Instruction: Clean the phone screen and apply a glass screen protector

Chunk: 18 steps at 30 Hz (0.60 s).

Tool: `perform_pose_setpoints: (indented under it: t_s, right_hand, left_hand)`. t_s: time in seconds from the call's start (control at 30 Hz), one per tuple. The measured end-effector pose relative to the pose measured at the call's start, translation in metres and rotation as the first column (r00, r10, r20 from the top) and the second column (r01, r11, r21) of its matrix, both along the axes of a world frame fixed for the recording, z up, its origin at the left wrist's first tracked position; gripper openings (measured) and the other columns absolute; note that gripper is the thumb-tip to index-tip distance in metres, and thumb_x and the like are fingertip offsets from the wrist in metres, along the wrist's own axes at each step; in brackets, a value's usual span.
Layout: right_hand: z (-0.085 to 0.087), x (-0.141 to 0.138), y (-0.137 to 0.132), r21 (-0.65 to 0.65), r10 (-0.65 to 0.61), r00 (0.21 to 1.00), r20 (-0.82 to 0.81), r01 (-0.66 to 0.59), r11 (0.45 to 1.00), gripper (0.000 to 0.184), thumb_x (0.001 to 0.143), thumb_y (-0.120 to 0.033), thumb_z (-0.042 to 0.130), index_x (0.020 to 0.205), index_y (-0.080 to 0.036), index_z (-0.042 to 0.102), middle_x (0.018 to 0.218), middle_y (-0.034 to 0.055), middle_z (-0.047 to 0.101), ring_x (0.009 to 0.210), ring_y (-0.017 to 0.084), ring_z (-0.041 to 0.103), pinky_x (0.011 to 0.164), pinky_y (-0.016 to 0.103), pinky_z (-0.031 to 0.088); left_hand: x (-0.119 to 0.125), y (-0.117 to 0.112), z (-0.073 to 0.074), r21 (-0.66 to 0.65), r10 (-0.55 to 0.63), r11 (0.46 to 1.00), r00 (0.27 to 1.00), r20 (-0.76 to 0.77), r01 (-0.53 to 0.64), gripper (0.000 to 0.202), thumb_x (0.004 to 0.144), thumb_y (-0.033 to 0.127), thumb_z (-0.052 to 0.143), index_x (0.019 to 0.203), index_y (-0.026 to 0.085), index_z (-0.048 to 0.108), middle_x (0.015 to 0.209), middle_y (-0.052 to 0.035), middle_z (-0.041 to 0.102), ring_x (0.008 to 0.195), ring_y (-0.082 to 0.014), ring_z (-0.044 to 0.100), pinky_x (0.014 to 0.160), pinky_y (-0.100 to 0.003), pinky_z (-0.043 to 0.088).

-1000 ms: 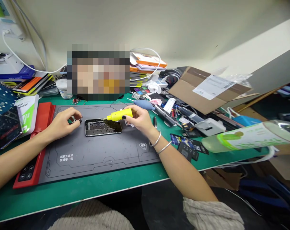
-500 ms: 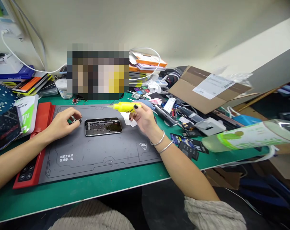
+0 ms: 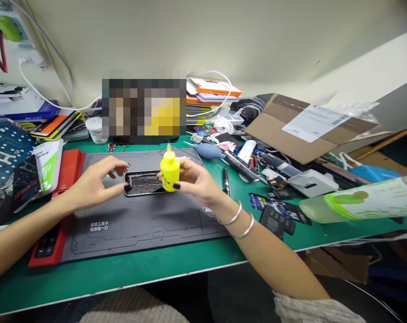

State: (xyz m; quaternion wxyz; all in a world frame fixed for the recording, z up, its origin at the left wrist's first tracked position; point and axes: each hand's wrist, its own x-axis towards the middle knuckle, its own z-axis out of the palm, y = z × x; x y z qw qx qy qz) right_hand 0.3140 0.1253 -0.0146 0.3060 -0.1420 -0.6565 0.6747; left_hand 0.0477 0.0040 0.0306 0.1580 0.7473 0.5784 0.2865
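Observation:
A phone (image 3: 142, 183) lies screen up on the dark grey work mat (image 3: 132, 229), with droplets all over its glass. My right hand (image 3: 198, 179) grips a small yellow squeeze bottle (image 3: 170, 172), its narrow tip pointing upward, held above the phone's right end and hiding part of it. My left hand (image 3: 95, 181) is at the phone's left end, thumb and fingers apart, with nothing visible between them. Whether the left fingertips touch the phone's edge I cannot tell.
A red bar (image 3: 48, 240) with buttons edges the mat's left side. To the right lie a black pen-like tool (image 3: 225, 180), flat black parts (image 3: 272, 220), a blue air blower (image 3: 208, 151) and a cardboard box (image 3: 273, 130). A large drink bottle (image 3: 358, 199) juts in from the right.
The yellow bottle has turned from lying sideways, tip left, to upright, and has come lower and nearer the phone. My left hand's fingers have spread and moved closer to the phone.

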Motion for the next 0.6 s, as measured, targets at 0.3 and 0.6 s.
perform_pose_setpoints:
  t_s: [0.3, 0.6]
  right_hand:
    - [0.011, -0.004, -0.060, 0.209, 0.134, 0.988, 0.075, -0.147, 0.967, 0.038, 0.080, -0.027, 0.078, 0.106, -0.025, 0.051, 0.105, 0.0031, 0.062, 0.105, 0.018, 0.066, 0.096, 0.034, 0.055]
    - [0.006, -0.011, -0.060, 0.377, 0.082, 0.994, 0.075, -0.104, 0.921, 0.032, 0.081, -0.036, 0.079, 0.101, -0.026, 0.055, 0.096, 0.0013, 0.070, 0.089, 0.017, 0.070, 0.079, 0.031, 0.059]
  left_hand:
    - [0.032, -0.024, 0.010, -0.160, -0.227, 0.949, 0.943, 0.244, 0.270, 0.031, 0.084, 0.040, 0.074, 0.112, 0.029, 0.074, 0.101, -0.0085, 0.068, 0.088, -0.0224, 0.066, 0.078, -0.037, 0.055]
    - [0.028, -0.024, -0.002, -0.140, -0.239, 0.939, 0.889, 0.390, 0.314, 0.033, 0.076, 0.043, 0.083, 0.106, 0.030, 0.076, 0.091, -0.0042, 0.065, 0.081, -0.0181, 0.061, 0.071, -0.031, 0.054]
